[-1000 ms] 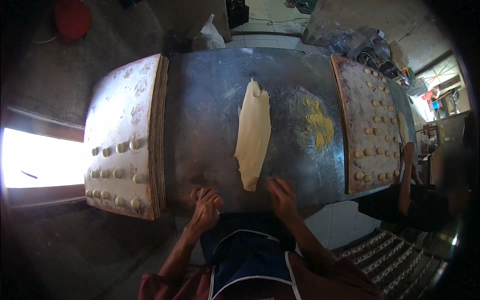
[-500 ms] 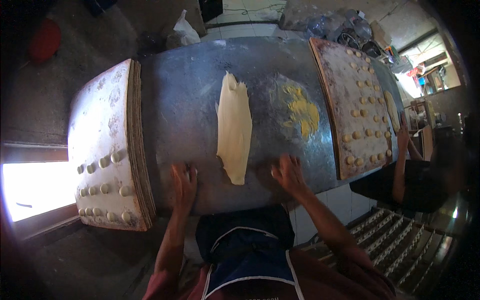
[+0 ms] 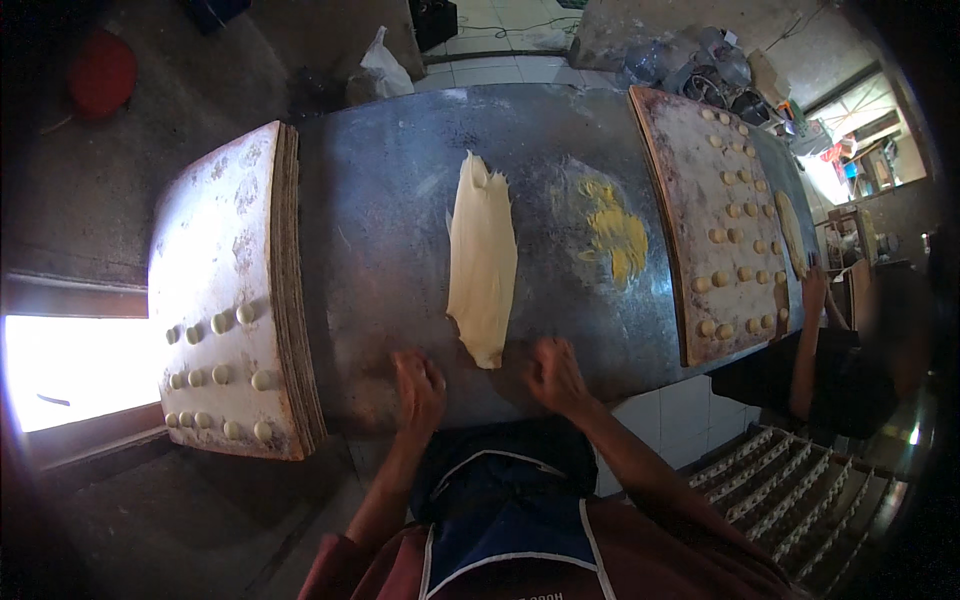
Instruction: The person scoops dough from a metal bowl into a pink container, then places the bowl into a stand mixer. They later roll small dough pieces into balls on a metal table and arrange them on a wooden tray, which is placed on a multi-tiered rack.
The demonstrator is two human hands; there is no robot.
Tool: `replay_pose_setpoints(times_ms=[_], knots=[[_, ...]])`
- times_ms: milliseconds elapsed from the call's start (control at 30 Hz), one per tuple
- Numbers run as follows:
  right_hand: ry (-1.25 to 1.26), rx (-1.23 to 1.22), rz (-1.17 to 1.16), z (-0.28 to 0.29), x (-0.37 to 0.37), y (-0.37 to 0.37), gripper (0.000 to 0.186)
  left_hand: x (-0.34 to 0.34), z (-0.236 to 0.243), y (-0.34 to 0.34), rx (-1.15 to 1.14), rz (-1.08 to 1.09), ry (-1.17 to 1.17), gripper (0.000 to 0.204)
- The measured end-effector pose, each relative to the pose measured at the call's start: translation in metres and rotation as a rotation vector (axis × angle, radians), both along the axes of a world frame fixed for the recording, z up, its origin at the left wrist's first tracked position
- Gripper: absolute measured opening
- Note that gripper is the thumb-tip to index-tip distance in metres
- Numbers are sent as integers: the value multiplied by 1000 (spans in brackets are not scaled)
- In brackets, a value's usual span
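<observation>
A long, thin sheet of pale dough [image 3: 483, 265] lies lengthwise on the dark metal table [image 3: 385, 230], its far end ragged and slightly folded. My left hand [image 3: 419, 390] is at the left of the dough's near end, just above the tabletop, with fingers curled in and nothing visible in them. On the other side of that end, my right hand [image 3: 556, 376] is also curled, apart from the dough and holding nothing that shows. Right of the sheet, a yellow smear of fat or butter [image 3: 618, 235] is spread on the metal.
Stacked baking trays [image 3: 225, 260] stand at the left, with small dough rounds on top. Another tray [image 3: 665, 190] at the right carries many rounds. Beyond it, a co-worker's hand [image 3: 814, 285] is beside a second dough strip [image 3: 790, 230]. A slatted rack [image 3: 790, 490] stands lower right.
Both my hands have come inward toward the dough's near end, the left one moving right and the right one slightly left. The whole view has shifted a little; the dough keeps its place.
</observation>
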State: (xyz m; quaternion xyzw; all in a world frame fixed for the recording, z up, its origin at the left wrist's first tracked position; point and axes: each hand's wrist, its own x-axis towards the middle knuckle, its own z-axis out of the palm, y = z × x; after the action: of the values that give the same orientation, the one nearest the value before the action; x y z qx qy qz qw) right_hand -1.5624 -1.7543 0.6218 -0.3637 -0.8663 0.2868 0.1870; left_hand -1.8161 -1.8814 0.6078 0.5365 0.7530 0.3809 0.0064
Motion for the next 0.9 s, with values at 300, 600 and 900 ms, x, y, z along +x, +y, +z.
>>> replay_pose_setpoints(times_ms=[300,600,900], knots=[[37,-26,-80,11,-13,8,28,-10,-7,-16,-105,122,-197,20],[32,74,-147,-7,8,9,26,-26,44,-24,-259,103,-154,21],[-272,216,-19,39,43,-4,29,-93,109,-83,-200,-434,-176,36]])
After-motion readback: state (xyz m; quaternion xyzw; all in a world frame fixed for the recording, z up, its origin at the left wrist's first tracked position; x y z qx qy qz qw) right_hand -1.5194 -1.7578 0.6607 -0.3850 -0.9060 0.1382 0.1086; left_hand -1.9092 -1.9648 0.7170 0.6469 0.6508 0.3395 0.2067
